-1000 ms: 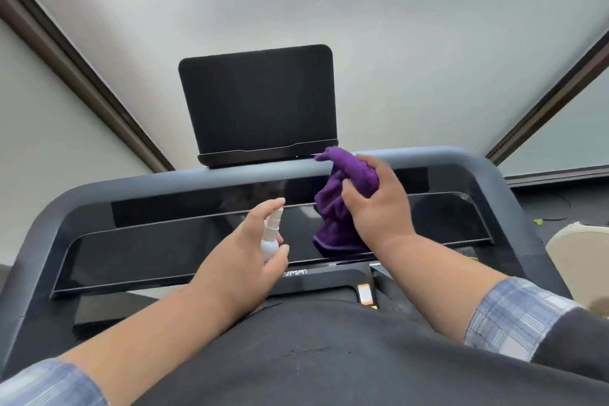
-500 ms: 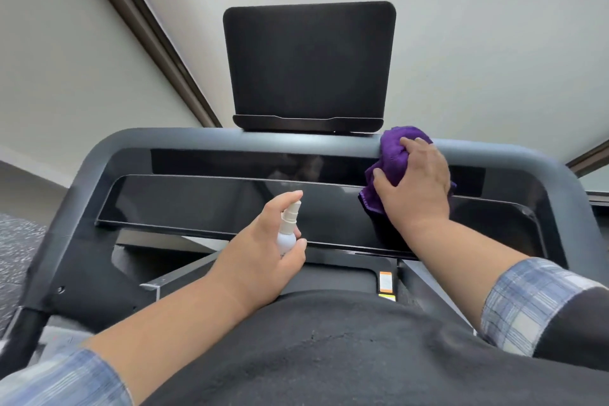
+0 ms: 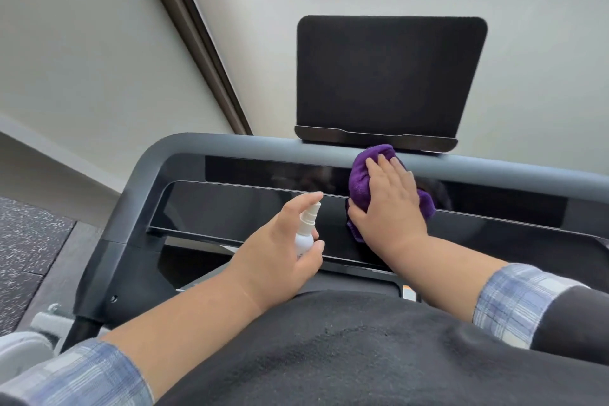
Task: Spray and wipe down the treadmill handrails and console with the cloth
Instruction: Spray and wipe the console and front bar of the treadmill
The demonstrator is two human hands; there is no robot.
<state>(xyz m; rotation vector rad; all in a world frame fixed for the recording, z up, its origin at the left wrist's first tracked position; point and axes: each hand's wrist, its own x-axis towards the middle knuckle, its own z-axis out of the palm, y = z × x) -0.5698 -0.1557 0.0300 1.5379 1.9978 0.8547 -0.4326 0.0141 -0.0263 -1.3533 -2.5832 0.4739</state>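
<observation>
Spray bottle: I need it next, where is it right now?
In the head view, the spray bottle is held in the left hand, left of centre, beside the purple cloth and over the black console.

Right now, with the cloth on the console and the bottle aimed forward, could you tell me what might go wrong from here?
1. The left hand holds the spray bottle with a finger on its nozzle, pointed at the glossy console; a stray spray could leave streaks there.
2. The right hand presses the purple cloth just under the black screen; an upward swipe could knock it.
</observation>
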